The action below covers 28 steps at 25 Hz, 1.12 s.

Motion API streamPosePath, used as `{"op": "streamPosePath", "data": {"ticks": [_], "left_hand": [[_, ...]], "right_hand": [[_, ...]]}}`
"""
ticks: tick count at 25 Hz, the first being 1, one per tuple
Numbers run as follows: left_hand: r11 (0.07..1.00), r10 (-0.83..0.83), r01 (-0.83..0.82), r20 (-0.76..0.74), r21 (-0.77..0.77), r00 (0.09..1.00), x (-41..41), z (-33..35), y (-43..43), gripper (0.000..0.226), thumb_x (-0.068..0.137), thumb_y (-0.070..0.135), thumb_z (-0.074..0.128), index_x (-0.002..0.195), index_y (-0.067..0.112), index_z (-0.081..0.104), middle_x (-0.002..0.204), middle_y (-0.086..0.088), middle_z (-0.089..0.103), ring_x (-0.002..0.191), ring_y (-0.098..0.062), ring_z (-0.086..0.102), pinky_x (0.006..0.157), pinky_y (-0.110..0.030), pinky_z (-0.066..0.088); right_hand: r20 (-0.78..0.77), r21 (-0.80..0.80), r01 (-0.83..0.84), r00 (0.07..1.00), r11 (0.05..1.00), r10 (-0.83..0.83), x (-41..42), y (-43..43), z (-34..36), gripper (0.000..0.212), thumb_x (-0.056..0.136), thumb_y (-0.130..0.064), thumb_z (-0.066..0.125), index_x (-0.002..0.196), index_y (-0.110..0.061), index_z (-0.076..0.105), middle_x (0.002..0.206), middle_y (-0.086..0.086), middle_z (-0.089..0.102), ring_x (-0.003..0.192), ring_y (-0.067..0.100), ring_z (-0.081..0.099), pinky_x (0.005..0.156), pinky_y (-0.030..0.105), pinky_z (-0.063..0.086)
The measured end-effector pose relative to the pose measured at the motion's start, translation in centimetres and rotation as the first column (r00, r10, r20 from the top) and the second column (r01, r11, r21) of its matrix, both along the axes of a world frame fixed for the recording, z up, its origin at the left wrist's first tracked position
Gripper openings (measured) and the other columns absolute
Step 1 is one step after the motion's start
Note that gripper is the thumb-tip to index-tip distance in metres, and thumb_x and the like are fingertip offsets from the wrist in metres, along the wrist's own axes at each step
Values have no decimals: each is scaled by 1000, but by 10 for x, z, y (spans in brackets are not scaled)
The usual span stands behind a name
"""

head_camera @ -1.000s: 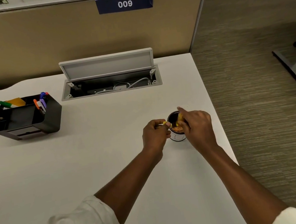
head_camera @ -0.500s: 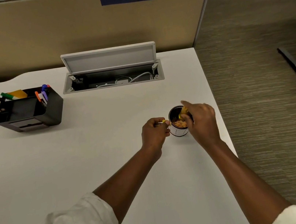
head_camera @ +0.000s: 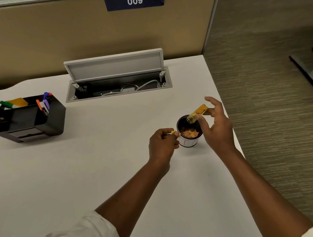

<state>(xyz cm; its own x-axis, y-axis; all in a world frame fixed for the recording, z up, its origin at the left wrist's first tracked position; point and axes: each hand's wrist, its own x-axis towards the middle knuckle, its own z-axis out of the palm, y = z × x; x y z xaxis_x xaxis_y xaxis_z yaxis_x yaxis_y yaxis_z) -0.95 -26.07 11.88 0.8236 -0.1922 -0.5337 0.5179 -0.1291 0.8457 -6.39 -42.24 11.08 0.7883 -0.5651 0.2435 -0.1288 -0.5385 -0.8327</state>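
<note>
A small vial [head_camera: 197,113], pinched in the right hand [head_camera: 217,129], tips over a black cup [head_camera: 188,143] near the right edge of the counter [head_camera: 96,157]. Orange pieces lie in both, so pouring looks part-done. The left hand [head_camera: 161,146] grips a yellow cap [head_camera: 174,132] alongside.

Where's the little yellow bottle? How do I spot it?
Look at the right edge of the white desk, where a small cup stands. The little bottle is pinched in the right hand, tipped over that cup. It is see-through with orange-yellow stuff inside, unlike the tiny yellow piece the left hand pinches.
</note>
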Motion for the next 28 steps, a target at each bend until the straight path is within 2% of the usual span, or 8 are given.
{"op": "streamPosePath", "data": {"ticks": [4,6,8,13,17,19,22,28], "left_hand": [[1000,0,-1,-8,-3,1000,-2,-4,3,20,90,14,71,110,9,69,102,-16,76,78,-20,68,82,-37,62],[1000,-1,1,-8,3,1000,-2,-6,4,20,91,14,70,110,9,69,101,-14,76,77,-19,69,81,-36,62],[1000,-5,5,-12,11,1000,-5,-7,4,19,91,15,70,110,10,70,100,-12,77,76,-18,69,80,-34,62],[1000,10,-10,-22,21,1000,-3,-9,3,18,91,15,70,109,11,70,97,-9,77,78,-19,70,81,-35,62],[1000,-9,9,-6,3,1000,-3,-5,1,21,91,14,69,112,11,69,100,-12,76,79,-19,69,81,-35,62],[999,-35,35,1,12,999,-3,-3,1,22,92,15,68,115,13,68,97,-9,74,78,-18,70,81,-36,61],[996,-84,84,25,18,996,-3,1,-3,20,95,13,62,114,14,67,92,-4,71,77,-16,69,75,-34,60],[987,-158,157,77,15,984,-3,8,-16,19,97,9,53,105,21,65,96,-5,69,81,-19,66,78,-39,58]], "right_hand": [[120,-333,96,991,938,-59,1,-1,4,52,99,-25,63,149,-26,46,118,2,69,108,16,62,99,34,47],[-24,-456,-23,1000,890,14,4,3,-7,47,97,-17,66,143,-17,56,110,6,71,107,25,63,107,43,39],[-123,-492,-103,991,865,48,4,3,-13,44,96,-14,66,139,-15,61,107,8,73,107,30,65,113,52,36],[72,-585,25,997,811,21,12,-6,-13,39,99,-20,62,138,-20,58,110,-1,70,106,18,59,111,46,36],[-87,-525,-78,995,848,38,3,3,-26,38,93,-10,70,131,-13,66,105,7,75,100,28,66,109,49,38],[-97,-407,-69,995,911,32,2,-1,-25,39,95,-14,69,134,-17,64,105,5,74,101,26,64,105,45,40],[-37,4,16,999,1000,-16,1,3,-18,37,99,-22,63,136,-26,58,117,0,71,109,18,64,94,35,51],[10,601,77,995,796,-104,-6,14,-10,35,100,-22,64,134,-31,59,119,6,74,112,17,70,89,25,55]]}}
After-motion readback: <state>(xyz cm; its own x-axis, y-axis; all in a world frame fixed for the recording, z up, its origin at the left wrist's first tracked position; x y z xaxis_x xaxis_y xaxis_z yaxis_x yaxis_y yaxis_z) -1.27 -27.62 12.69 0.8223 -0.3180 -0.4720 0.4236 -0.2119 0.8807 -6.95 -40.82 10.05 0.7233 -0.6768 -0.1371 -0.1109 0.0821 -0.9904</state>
